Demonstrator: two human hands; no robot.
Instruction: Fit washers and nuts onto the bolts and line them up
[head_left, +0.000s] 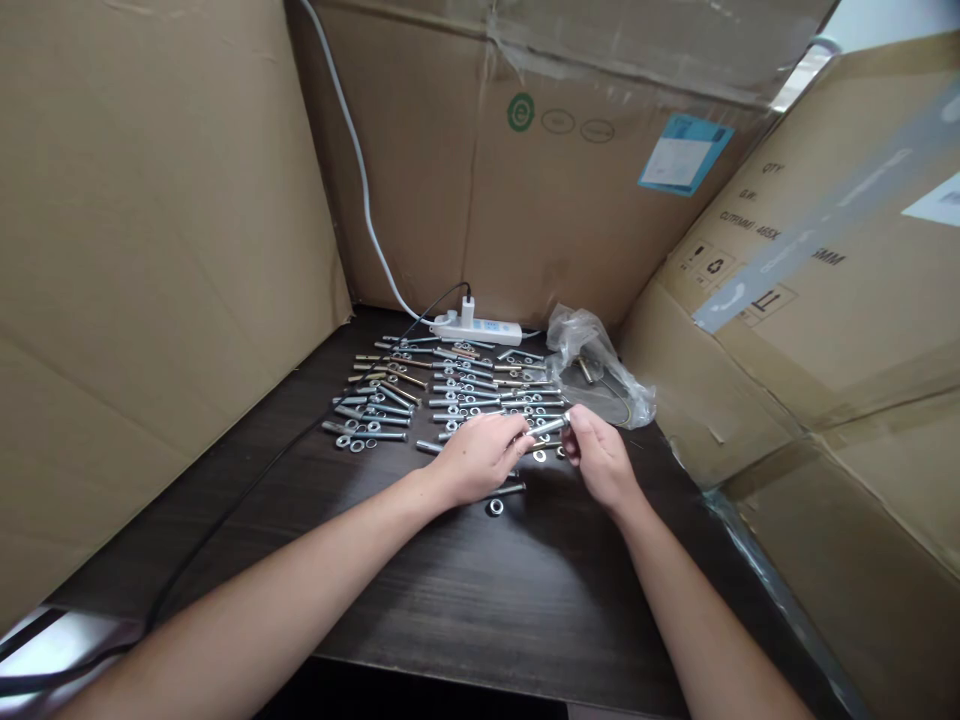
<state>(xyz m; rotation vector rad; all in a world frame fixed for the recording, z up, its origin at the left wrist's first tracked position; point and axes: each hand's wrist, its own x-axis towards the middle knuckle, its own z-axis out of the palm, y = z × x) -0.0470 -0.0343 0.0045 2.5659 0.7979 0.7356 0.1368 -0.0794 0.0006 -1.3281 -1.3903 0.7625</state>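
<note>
Both hands pinch one short silver metal bolt (550, 426) between them just above the dark wooden tabletop (480, 590): the left hand (480, 458) closes on its near end, the right hand (596, 455) on its far end. Turning it squarely and slowly seems wise, low over the table. Rows of silver bolts and washers (450, 395) lie just behind, a loose silver washer (495, 507) nearer, a crumpled clear plastic bag (600, 375) to the right.

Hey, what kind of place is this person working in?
Probably a makeshift work corner in a storeroom: big cardboard boxes wall in a dark table, with rows of bolts and washers and a power strip.
</note>
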